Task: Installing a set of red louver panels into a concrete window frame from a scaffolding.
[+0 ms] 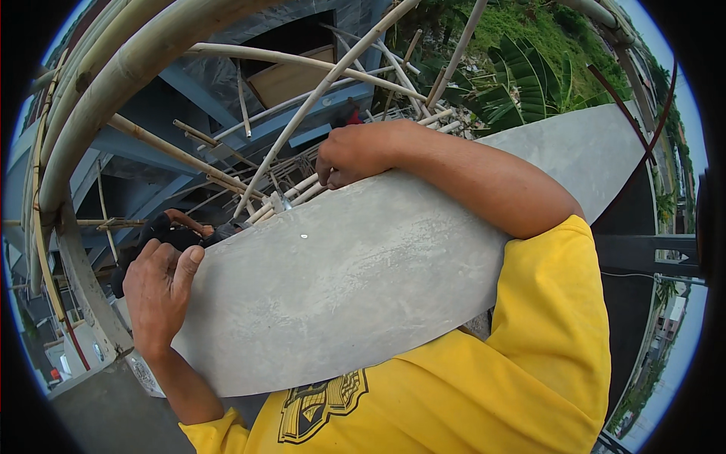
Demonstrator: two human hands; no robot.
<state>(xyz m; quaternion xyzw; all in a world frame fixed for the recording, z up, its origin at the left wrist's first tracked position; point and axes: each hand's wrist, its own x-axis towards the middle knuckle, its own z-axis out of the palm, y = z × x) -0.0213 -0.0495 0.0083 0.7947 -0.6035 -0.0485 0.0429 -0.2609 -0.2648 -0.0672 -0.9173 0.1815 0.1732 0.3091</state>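
Note:
A broad grey concrete ledge (340, 280) runs across in front of my body, its smooth top scuffed with pale marks. My left hand (157, 291) grips its far edge near the left end, thumb on the top side and fingers bent over, their tips hidden. My right forearm lies across the ledge. Beyond the far edge, my right hand (355, 155) is closed with its fingers curled downward, close to light bamboo poles (306, 189). Whatever it may hold is hidden. A small white spot (305, 236) shows on the ledge.
Thick bamboo poles (113, 83) arch at the upper left, with thinner crossing poles (325, 83) beyond the ledge. Below, a person in black (162, 231) reaches out an arm. Farther down is a bit of red clothing (353, 115). Banana leaves (522, 83) grow at the upper right.

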